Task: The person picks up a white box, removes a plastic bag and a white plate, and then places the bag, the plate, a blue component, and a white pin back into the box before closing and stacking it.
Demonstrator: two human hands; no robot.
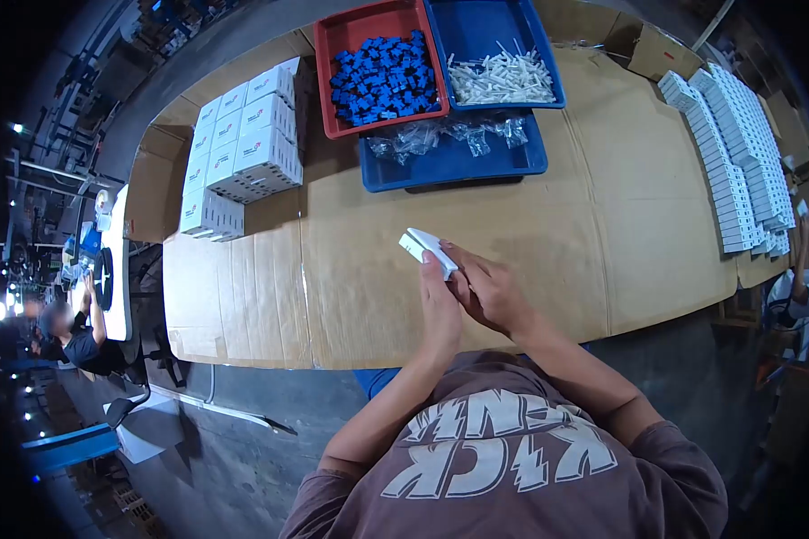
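Between my two hands, above the near middle of the cardboard-covered table [368,296], is a small white box [429,249]. My left hand [439,296] is closed on its near left side, with the thumb against its face. My right hand [490,286] grips the box from the right, fingers wrapped at its near end. The box is tilted, its far end pointing up and left, and a narrow gap or fold shows along that end. What lies inside it is hidden.
A red tray [326,85] holds blue parts; a blue tray [439,54] holds white sticks. Below them, another blue tray [458,175] has clear plastic bags. White boxes are stacked at left [265,157] and in rows at right [733,171]. A person [90,346] is at far left.
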